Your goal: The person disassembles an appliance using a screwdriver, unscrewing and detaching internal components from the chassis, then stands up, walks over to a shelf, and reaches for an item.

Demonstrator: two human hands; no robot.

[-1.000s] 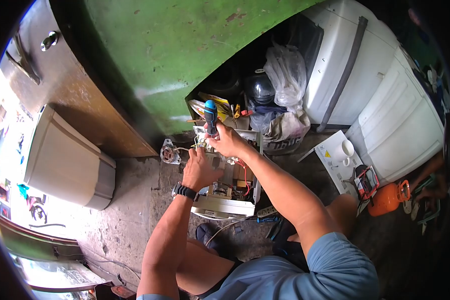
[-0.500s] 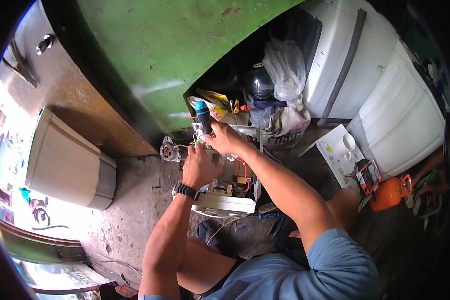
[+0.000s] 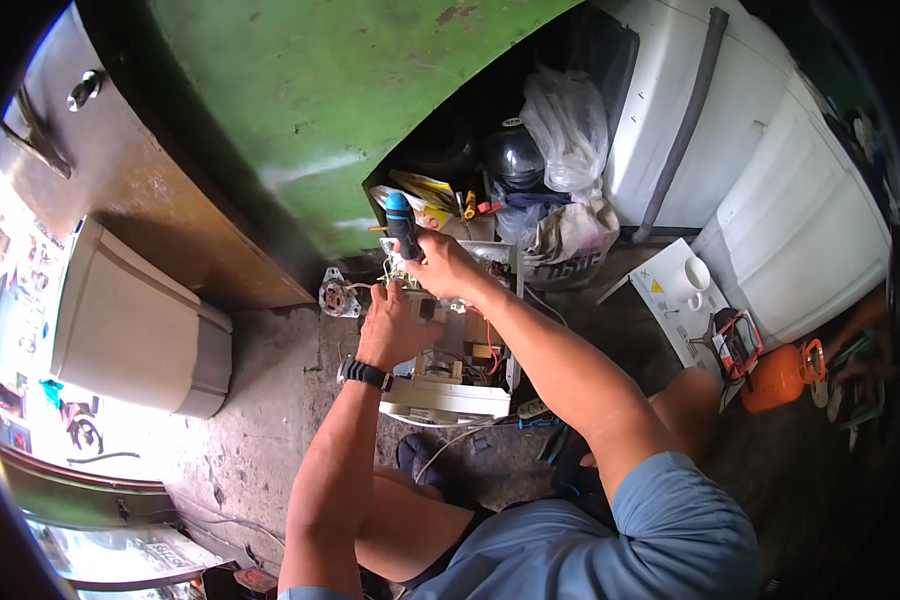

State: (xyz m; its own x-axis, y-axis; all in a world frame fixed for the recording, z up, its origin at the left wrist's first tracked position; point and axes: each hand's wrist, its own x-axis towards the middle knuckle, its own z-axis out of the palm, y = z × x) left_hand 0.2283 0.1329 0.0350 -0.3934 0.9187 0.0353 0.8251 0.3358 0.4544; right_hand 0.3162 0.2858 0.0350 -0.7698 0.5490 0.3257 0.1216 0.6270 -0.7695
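My right hand (image 3: pixel 448 268) is closed around a black screwdriver (image 3: pixel 400 218) with a blue end cap, its handle pointing up and away from me. The tip is hidden among thin wires at the far edge of an opened white appliance (image 3: pixel 460 402). Just nearer to me, my left hand (image 3: pixel 395 332), with a black watch on the wrist, reaches into the casing. Its fingers are bent together by the wires; what they pinch is hidden. Inside the casing, red wires (image 3: pixel 492 350) run along the right side. A small round motor (image 3: pixel 338 294) lies on the floor beside the far left corner.
Plastic bags (image 3: pixel 567 130), a sack (image 3: pixel 575 240) and a dark helmet (image 3: pixel 515 155) are piled behind the appliance. At right are a white panel (image 3: pixel 660 290) with a mug (image 3: pixel 684 278) and an orange gas cylinder (image 3: pixel 773 382). A green wall (image 3: pixel 300 90) rises ahead.
The view has shifted slightly, so the appliance sits a little higher in it. Both hands stay at the same wires, and the right one still grips the screwdriver.
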